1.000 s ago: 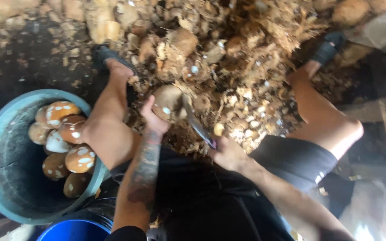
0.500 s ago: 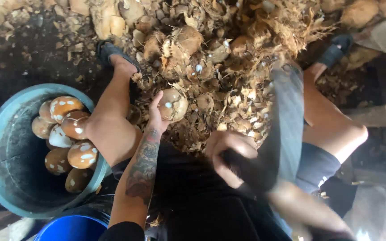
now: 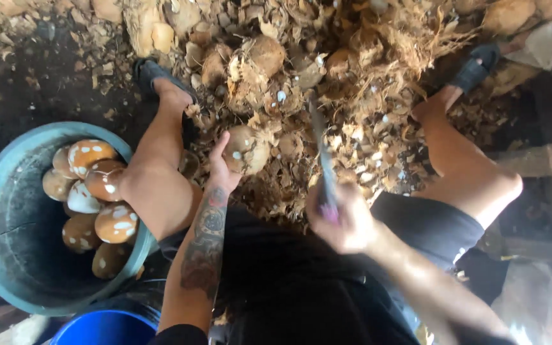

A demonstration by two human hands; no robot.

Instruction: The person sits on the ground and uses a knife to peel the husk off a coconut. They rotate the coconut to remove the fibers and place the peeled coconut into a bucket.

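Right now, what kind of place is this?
Probably an informal coconut-husking spot on bare dirt, outdoors or in a shed. A heap of coconut husks covers the ground, a blue tub holds peeled coconuts, and the hands hold a coconut and a blade.

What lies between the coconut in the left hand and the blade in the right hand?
In the head view, only husk scraps on the ground show between the coconut, held by the left hand, and the blurred blade in the right hand.
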